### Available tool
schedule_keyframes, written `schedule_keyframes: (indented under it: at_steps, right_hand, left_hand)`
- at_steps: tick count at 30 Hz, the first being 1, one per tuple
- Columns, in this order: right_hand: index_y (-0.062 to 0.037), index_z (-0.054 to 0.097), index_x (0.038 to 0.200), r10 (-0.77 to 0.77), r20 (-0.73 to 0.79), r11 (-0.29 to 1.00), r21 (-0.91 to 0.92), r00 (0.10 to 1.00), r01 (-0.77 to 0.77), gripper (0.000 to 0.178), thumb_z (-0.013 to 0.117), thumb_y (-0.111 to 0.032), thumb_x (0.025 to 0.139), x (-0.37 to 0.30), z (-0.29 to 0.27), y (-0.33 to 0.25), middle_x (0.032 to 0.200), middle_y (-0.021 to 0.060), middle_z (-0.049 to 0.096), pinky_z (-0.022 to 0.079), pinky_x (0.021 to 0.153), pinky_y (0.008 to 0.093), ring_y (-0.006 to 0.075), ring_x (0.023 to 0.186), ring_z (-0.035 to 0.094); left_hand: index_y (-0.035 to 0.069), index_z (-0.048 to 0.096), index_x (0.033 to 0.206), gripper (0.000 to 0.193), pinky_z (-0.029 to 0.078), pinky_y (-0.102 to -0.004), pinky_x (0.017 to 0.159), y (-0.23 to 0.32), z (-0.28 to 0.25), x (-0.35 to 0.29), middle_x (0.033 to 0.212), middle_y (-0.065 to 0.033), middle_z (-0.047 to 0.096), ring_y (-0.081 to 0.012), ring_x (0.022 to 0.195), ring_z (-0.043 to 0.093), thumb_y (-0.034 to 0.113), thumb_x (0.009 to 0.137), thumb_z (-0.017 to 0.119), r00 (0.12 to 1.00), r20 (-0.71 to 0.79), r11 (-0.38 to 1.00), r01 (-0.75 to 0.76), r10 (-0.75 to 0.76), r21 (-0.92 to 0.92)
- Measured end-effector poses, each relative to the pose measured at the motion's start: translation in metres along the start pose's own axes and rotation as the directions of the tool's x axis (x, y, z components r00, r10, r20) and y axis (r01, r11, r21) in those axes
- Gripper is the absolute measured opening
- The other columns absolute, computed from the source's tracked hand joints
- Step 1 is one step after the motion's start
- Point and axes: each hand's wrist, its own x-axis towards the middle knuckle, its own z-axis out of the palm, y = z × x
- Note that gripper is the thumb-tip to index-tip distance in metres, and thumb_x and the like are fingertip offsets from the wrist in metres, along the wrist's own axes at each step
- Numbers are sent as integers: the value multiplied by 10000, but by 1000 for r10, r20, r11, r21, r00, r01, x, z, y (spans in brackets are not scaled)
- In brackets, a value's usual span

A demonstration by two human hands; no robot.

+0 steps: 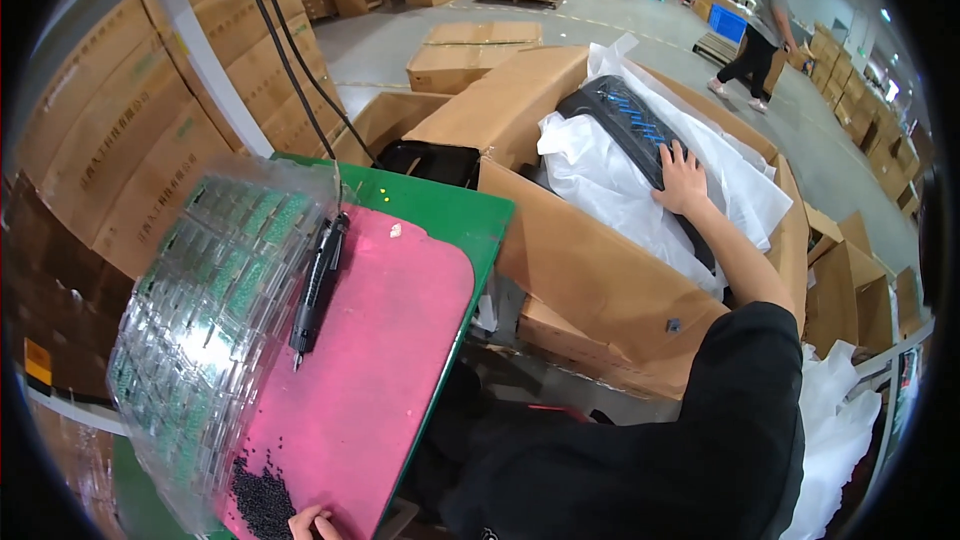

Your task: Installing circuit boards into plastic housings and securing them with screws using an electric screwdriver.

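My right hand (pixel 683 178) reaches into a large cardboard box (pixel 600 270), its fingers spread on a long black plastic part (pixel 625 120) with blue marks. White foam sheets (pixel 735 195) lie around that part. At the lower edge of the view, my left hand (pixel 315 522) shows only some curled fingers, close beside a pile of small black screws (pixel 262 500); anything inside those fingers is hidden. The screws lie on a pink mat (pixel 370 370). A black electric screwdriver (pixel 320 285) with a cable rests on the mat, tip toward me.
Clear plastic trays of small green circuit boards (pixel 215 310) cover the left of the green table (pixel 480 225). Stacked cartons (pixel 130 130) stand behind them. A black molded piece (pixel 435 160) sits in another box. A person (pixel 768 30) walks at the far right.
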Motion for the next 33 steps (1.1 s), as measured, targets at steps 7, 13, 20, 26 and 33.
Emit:
schedule_keyframes:
  at_steps: [7, 13, 20, 26, 33]
  right_hand:
    - [-55, 381, 1453, 155, -148, 988, 28, 977, -152, 783, 725, -228, 772, 6, 17, -36, 1522, 232, 350, 393, 991, 694, 512, 1381, 347]
    - [-11, 473, 1339, 129, -315, 991, 21, 940, -129, 575, 658, -121, 807, 33, 26, -28, 1432, 234, 472, 479, 882, 688, 458, 1315, 466]
    - [-33, 511, 1105, 428, -365, 903, 212, 827, -374, 250, 580, -89, 871, 59, -43, 46, 1068, 197, 679, 577, 737, 511, 405, 941, 700]
    - [-145, 576, 1192, 494, -408, 869, 216, 768, -444, 243, 497, -281, 1007, 51, -100, 152, 1023, 194, 714, 532, 793, 553, 425, 960, 684]
    - [39, 612, 1084, 380, -497, 674, 727, 780, 135, 349, 507, -288, 1024, 49, -227, 151, 1015, 178, 709, 551, 725, 421, 304, 880, 702]
  left_hand:
    - [-30, 668, 1012, 122, 529, -328, 770, 5, -1, 2, 914, -131, 667, -222, 812, 636, -10, 949, 565, 1000, 10, 1000, -4, 4, 17]
    - [-24, 672, 1004, 129, 528, -331, 769, 5, -1, -3, 900, -132, 670, -231, 807, 645, -30, 928, 568, 1000, 0, 1000, 8, -8, -4]
    - [-20, 683, 998, 133, 520, -338, 758, 13, 0, 2, 881, -135, 666, -245, 802, 643, -27, 911, 584, 1000, 5, 999, -21, 21, -28]
    - [-9, 695, 1004, 129, 518, -353, 767, 13, -3, 7, 908, -142, 673, -265, 817, 640, -1, 919, 599, 999, 40, 999, -6, 8, -53]
    - [-39, 614, 943, 79, 445, -274, 713, -12, -5, -4, 829, -92, 583, -175, 761, 567, -26, 908, 544, 998, -48, 989, 30, -37, -141]
